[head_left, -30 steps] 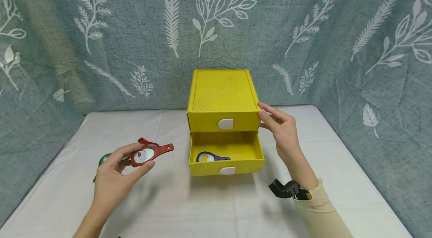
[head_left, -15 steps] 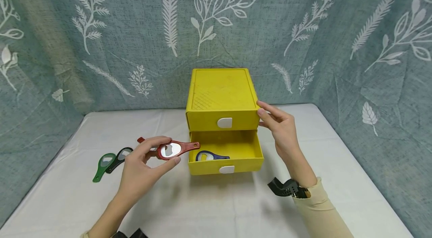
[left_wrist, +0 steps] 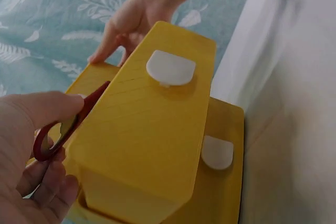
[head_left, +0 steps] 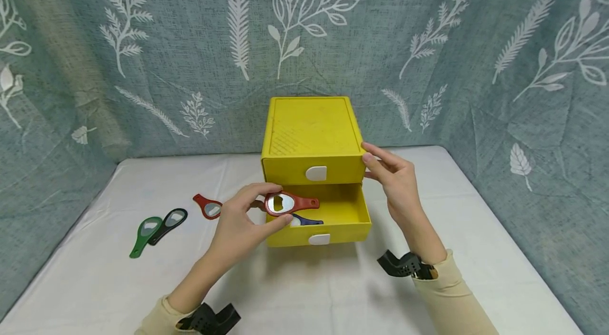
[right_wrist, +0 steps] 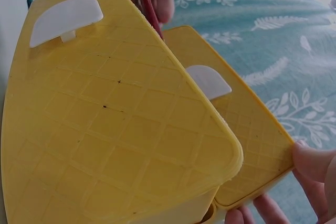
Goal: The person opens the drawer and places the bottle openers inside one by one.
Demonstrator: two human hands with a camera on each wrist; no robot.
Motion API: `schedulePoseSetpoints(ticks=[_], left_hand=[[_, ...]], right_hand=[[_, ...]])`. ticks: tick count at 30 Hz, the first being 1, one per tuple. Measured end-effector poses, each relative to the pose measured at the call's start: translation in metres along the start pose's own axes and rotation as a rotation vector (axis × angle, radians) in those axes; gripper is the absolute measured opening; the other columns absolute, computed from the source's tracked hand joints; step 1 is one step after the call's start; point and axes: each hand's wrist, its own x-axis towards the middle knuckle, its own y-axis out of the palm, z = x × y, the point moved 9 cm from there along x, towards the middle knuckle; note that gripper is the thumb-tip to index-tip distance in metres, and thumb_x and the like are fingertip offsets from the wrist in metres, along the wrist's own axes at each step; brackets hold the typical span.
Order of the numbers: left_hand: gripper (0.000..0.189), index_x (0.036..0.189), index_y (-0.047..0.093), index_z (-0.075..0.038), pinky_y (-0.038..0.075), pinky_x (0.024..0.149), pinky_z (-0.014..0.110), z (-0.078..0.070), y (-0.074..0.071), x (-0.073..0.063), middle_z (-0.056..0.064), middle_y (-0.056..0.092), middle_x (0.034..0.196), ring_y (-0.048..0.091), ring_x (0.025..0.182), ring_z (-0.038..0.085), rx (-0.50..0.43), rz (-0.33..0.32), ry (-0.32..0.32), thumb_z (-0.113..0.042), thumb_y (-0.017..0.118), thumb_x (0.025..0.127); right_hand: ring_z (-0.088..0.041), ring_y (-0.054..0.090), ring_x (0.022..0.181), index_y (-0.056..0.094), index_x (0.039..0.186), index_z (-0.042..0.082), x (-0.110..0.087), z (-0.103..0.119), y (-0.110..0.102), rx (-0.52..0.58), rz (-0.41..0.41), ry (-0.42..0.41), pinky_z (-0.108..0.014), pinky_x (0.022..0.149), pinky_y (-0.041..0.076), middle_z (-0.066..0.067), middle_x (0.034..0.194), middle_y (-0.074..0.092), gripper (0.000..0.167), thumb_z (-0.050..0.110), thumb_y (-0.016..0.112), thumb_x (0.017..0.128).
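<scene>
A red bottle opener (head_left: 280, 203) with a metal insert is pinched between the thumb and fingers of my left hand (head_left: 240, 219), over the pulled-out drawer (head_left: 340, 235). Inside that drawer lies a blue bottle opener (head_left: 308, 221), partly covered by the red one. My right hand (head_left: 397, 182) holds the front right corner of the yellow drawer unit (head_left: 311, 126); in the right wrist view its thumb (right_wrist: 315, 162) lies at the corner, other fingers along the side. A green bottle opener (head_left: 142, 237), a black bottle opener (head_left: 168, 225) and a second red bottle opener (head_left: 207, 206) lie on the table.
Below the pulled-out drawer, the left wrist view shows a lower drawer front with a white handle (left_wrist: 217, 153). The top drawer (head_left: 285, 170) is pushed in. A white cloth (head_left: 304, 292) covers the table, and a patterned curtain (head_left: 190, 44) hangs behind the unit.
My left hand has carried the red bottle opener rightward from the table's left side to over the drawer, uncovering the openers on the cloth. The right hand stays at the unit's corner.
</scene>
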Motion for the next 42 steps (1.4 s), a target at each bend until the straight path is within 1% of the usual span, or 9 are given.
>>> schedulePoseSetpoints(ticks=[7, 10, 13, 17, 24, 28, 35, 38, 42], left_hand=[[0.058, 0.124, 0.065, -0.006, 0.051, 0.079, 0.031, -0.003, 0.019, 0.013, 0.002, 0.063, 0.118, 0.056, 0.103, 0.020, 0.114, 0.043, 0.060, -0.014, 0.090, 0.072], [0.049, 0.119, 0.067, -0.006, 0.049, 0.077, 0.031, -0.004, 0.011, 0.012, 0.002, 0.065, 0.114, 0.056, 0.098, 0.023, 0.137, -0.018, 0.078, -0.010, 0.088, 0.075], [0.039, 0.114, 0.069, -0.008, 0.047, 0.074, 0.028, 0.001, -0.006, 0.006, -0.002, 0.067, 0.110, 0.056, 0.092, 0.018, 0.150, -0.096, 0.041, -0.006, 0.084, 0.078], [0.034, 0.113, 0.070, -0.009, 0.046, 0.076, 0.024, 0.018, -0.030, -0.005, -0.005, 0.067, 0.110, 0.056, 0.092, 0.012, 0.147, -0.143, -0.070, -0.006, 0.081, 0.082], [0.034, 0.114, 0.071, -0.011, 0.047, 0.072, 0.017, 0.054, -0.080, -0.032, -0.003, 0.067, 0.108, 0.060, 0.083, 0.012, 0.203, -0.191, -0.245, -0.010, 0.082, 0.082], [0.036, 0.117, 0.070, -0.010, 0.048, 0.074, 0.015, 0.075, -0.115, -0.052, -0.003, 0.067, 0.110, 0.062, 0.085, 0.007, 0.257, -0.207, -0.364, -0.018, 0.082, 0.084], [0.047, 0.124, 0.066, -0.009, 0.047, 0.066, 0.011, 0.121, -0.182, -0.095, -0.016, 0.060, 0.111, 0.056, 0.090, -0.003, 0.321, -0.259, -0.620, -0.033, 0.079, 0.086], [0.050, 0.125, 0.065, -0.007, 0.045, 0.069, 0.009, 0.137, -0.197, -0.109, -0.019, 0.059, 0.110, 0.053, 0.095, -0.004, 0.305, -0.273, -0.684, -0.034, 0.079, 0.085], [0.053, 0.126, 0.064, -0.004, 0.045, 0.070, 0.009, 0.151, -0.198, -0.117, -0.022, 0.061, 0.107, 0.053, 0.097, -0.004, 0.282, -0.240, -0.697, -0.033, 0.080, 0.085]], right_hand=[[-0.022, 0.064, 0.096, 0.067, 0.127, 0.005, 0.000, 0.002, -0.001, 0.003, -0.005, -0.005, -0.037, 0.080, 0.055, -0.009, 0.120, 0.065, 0.037, 0.020, 0.070, 0.094], [-0.022, 0.064, 0.096, 0.067, 0.128, 0.005, 0.000, 0.001, -0.001, 0.004, 0.001, 0.000, -0.035, 0.080, 0.055, -0.009, 0.120, 0.065, 0.037, 0.020, 0.070, 0.094], [-0.022, 0.064, 0.097, 0.066, 0.128, 0.005, 0.000, 0.001, 0.000, 0.002, 0.008, -0.003, -0.035, 0.080, 0.055, -0.009, 0.121, 0.065, 0.037, 0.020, 0.070, 0.094], [-0.023, 0.064, 0.098, 0.066, 0.128, 0.005, 0.000, 0.003, 0.001, -0.004, 0.009, -0.013, -0.036, 0.081, 0.055, -0.010, 0.121, 0.065, 0.037, 0.020, 0.070, 0.094], [-0.023, 0.064, 0.098, 0.066, 0.128, 0.005, -0.001, 0.003, 0.001, 0.000, 0.007, -0.008, -0.037, 0.081, 0.055, -0.009, 0.122, 0.064, 0.037, 0.020, 0.069, 0.094], [-0.023, 0.064, 0.097, 0.066, 0.128, 0.005, 0.000, 0.002, 0.001, 0.005, 0.005, -0.012, -0.036, 0.080, 0.055, -0.009, 0.122, 0.064, 0.037, 0.019, 0.069, 0.094], [-0.022, 0.064, 0.097, 0.066, 0.128, 0.005, 0.000, 0.002, 0.002, 0.008, 0.002, -0.014, -0.037, 0.081, 0.055, -0.009, 0.122, 0.064, 0.036, 0.018, 0.069, 0.094], [-0.022, 0.064, 0.097, 0.067, 0.127, 0.005, 0.000, 0.001, 0.002, 0.010, -0.003, -0.007, -0.039, 0.081, 0.055, -0.009, 0.121, 0.065, 0.036, 0.019, 0.070, 0.094], [-0.022, 0.064, 0.095, 0.066, 0.127, 0.004, 0.000, 0.002, 0.002, 0.016, -0.005, -0.016, -0.037, 0.080, 0.055, -0.009, 0.119, 0.065, 0.036, 0.018, 0.069, 0.094]])
